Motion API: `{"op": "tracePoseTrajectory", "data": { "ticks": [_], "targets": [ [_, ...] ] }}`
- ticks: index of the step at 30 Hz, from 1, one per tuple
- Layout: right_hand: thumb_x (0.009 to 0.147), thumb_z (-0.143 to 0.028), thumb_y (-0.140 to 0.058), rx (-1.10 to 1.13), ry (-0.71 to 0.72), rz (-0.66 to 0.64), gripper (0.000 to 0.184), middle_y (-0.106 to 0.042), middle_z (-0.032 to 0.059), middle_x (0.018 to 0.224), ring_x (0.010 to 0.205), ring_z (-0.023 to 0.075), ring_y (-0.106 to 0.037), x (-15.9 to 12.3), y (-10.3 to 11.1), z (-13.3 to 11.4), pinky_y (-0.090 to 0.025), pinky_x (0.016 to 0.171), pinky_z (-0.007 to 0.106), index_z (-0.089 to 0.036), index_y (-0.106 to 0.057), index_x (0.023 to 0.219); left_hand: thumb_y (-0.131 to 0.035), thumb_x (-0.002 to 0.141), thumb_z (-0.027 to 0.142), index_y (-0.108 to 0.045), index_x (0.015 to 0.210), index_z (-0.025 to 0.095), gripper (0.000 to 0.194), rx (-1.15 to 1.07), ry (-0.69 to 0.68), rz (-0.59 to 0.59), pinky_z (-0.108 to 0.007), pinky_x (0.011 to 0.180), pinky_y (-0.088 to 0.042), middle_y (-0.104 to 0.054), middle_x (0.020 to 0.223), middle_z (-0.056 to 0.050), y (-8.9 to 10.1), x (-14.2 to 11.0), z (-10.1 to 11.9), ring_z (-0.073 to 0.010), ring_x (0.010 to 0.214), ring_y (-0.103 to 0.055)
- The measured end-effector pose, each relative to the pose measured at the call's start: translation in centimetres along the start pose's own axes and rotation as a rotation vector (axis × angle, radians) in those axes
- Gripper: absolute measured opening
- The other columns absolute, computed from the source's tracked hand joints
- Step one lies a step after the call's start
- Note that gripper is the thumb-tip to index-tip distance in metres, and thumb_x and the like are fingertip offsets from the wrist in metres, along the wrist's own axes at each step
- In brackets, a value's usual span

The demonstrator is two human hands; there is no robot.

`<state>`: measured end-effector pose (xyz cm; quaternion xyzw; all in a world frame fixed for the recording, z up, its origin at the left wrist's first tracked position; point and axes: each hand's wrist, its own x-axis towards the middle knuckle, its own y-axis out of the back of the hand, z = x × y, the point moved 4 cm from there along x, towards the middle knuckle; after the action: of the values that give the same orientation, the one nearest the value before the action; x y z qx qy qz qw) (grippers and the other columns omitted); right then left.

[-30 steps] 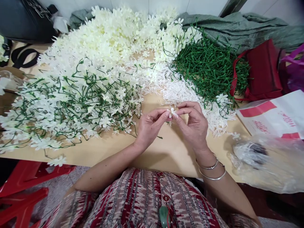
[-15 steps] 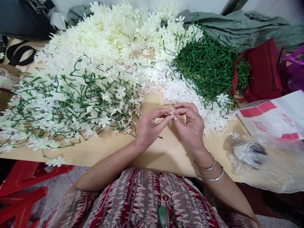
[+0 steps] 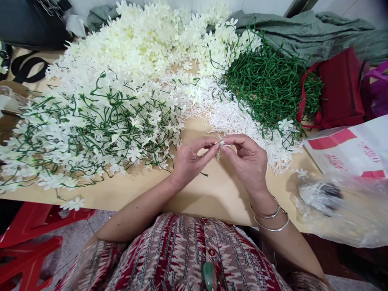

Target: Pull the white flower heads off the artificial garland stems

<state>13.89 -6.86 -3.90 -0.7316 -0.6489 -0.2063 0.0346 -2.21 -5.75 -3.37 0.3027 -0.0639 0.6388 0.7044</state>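
My left hand (image 3: 189, 159) and my right hand (image 3: 250, 163) meet over the table, thumb and forefinger pinched in each. Between the fingertips is a small white artificial flower (image 3: 222, 143), mostly hidden by the fingers. Below my left hand a short green stem end (image 3: 204, 174) pokes out. Just beyond my hands lies a heap of thin white stamens (image 3: 232, 117). Behind that is a pile of green plastic stems (image 3: 263, 81). White flowers on green stems (image 3: 100, 125) are heaped to the left, with loose white petals (image 3: 139, 44) piled at the back.
On the right are a red bag (image 3: 341, 91), a white paper bag with red print (image 3: 345, 149) and a clear plastic bag (image 3: 342, 210). A black bag (image 3: 33, 26) sits at the back left. Red stools (image 3: 33, 246) stand below the table edge.
My right hand has shifted slightly to the right, and its fingers have closed more tightly at the tips. My left hand has hardly moved and keeps its pinch.
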Motion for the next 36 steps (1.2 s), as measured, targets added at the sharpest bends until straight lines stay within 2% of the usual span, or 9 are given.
{"op": "tracePoseTrajectory", "data": {
  "ticks": [4, 8, 14, 18, 24, 28, 31, 36],
  "targets": [
    [0.088, -0.022, -0.075, 0.020, 0.007, -0.020, 0.004, -0.074, 0.0016, 0.089, 0.089, 0.0196, -0.072, 0.1, 0.3, 0.5, -0.060, 0.084, 0.039, -0.025, -0.072, 0.090, -0.065, 0.099, 0.020, -0.071, 0.107, 0.019, 0.011, 0.057, -0.107, -0.002, -0.022, 0.082, -0.062, -0.081, 0.099, -0.005, 0.0, -0.2, 0.5, -0.0130, 0.087, -0.078],
    [0.089, -0.024, -0.075, -0.103, 0.074, 0.000, 0.010, -0.075, 0.0018, 0.091, 0.088, 0.0198, -0.072, 0.1, 0.9, 0.4, -0.060, 0.082, 0.039, -0.026, -0.074, 0.099, -0.065, 0.099, 0.017, -0.068, 0.111, 0.020, 0.013, 0.131, -0.161, -0.022, -0.023, 0.083, -0.062, -0.081, 0.098, -0.004, -0.1, -0.7, 0.6, -0.0136, 0.090, -0.079],
    [0.095, -0.023, -0.069, -0.351, 0.292, 0.011, 0.011, -0.076, 0.0020, 0.089, 0.085, 0.0208, -0.073, -0.2, 1.3, -1.3, -0.061, 0.078, 0.040, -0.030, -0.077, 0.098, -0.063, 0.097, 0.011, -0.065, 0.119, 0.022, 0.024, 0.161, -0.286, -0.009, -0.028, 0.090, -0.064, -0.082, 0.106, -0.006, -0.2, -1.3, 1.2, -0.0158, 0.096, -0.080],
    [0.094, -0.022, -0.069, -0.381, 0.344, 0.043, 0.010, -0.075, 0.0020, 0.087, 0.082, 0.0211, -0.072, -0.3, 1.4, -1.6, -0.061, 0.075, 0.041, -0.030, -0.075, 0.096, -0.063, 0.097, 0.010, -0.065, 0.122, 0.022, 0.027, 0.087, -0.240, -0.002, -0.026, 0.088, -0.064, -0.081, 0.107, -0.006, -0.3, -1.4, 1.3, -0.0148, 0.097, -0.079],
    [0.093, -0.018, -0.070, -0.346, 0.386, 0.052, 0.013, -0.077, 0.0010, 0.091, 0.084, 0.0206, -0.073, -0.2, 1.5, -1.5, -0.061, 0.077, 0.040, -0.030, -0.073, 0.097, -0.061, 0.099, 0.012, -0.067, 0.116, 0.020, 0.019, 0.078, -0.194, 0.002, -0.023, 0.085, -0.064, -0.081, 0.103, -0.005, 0.0, -1.1, 1.3, -0.0127, 0.091, -0.079],
    [0.093, -0.022, -0.071, -0.327, 0.357, 0.071, 0.007, -0.077, 0.0009, 0.089, 0.085, 0.0215, -0.073, -0.1, 1.4, -1.4, -0.061, 0.078, 0.042, -0.029, -0.072, 0.092, -0.067, 0.097, 0.015, -0.070, 0.115, 0.020, 0.019, 0.026, -0.162, -0.006, -0.025, 0.086, -0.064, -0.082, 0.103, -0.005, -0.1, -1.0, 1.3, -0.0130, 0.090, -0.079],
    [0.092, -0.023, -0.072, -0.249, 0.336, 0.072, 0.006, -0.077, 0.0010, 0.090, 0.087, 0.0213, -0.074, -0.1, 1.2, -1.2, -0.061, 0.079, 0.042, -0.028, -0.070, 0.091, -0.071, 0.095, 0.018, -0.073, 0.112, 0.021, 0.017, -0.055, -0.072, -0.012, -0.025, 0.085, -0.064, -0.082, 0.099, -0.004, -0.3, -1.1, 1.1, -0.0130, 0.087, -0.078],
    [0.088, -0.013, -0.075, -0.134, 0.363, 0.068, 0.016, -0.076, -0.0010, 0.086, 0.084, 0.0193, -0.073, -0.2, 0.6, -0.7, -0.059, 0.081, 0.040, -0.028, -0.070, 0.093, -0.072, 0.094, 0.023, -0.074, 0.106, 0.019, 0.013, -0.236, 0.120, -0.004, -0.026, 0.086, -0.064, -0.081, 0.100, -0.006, -0.6, -1.3, 0.3, -0.0143, 0.087, -0.077]
  ]
}}
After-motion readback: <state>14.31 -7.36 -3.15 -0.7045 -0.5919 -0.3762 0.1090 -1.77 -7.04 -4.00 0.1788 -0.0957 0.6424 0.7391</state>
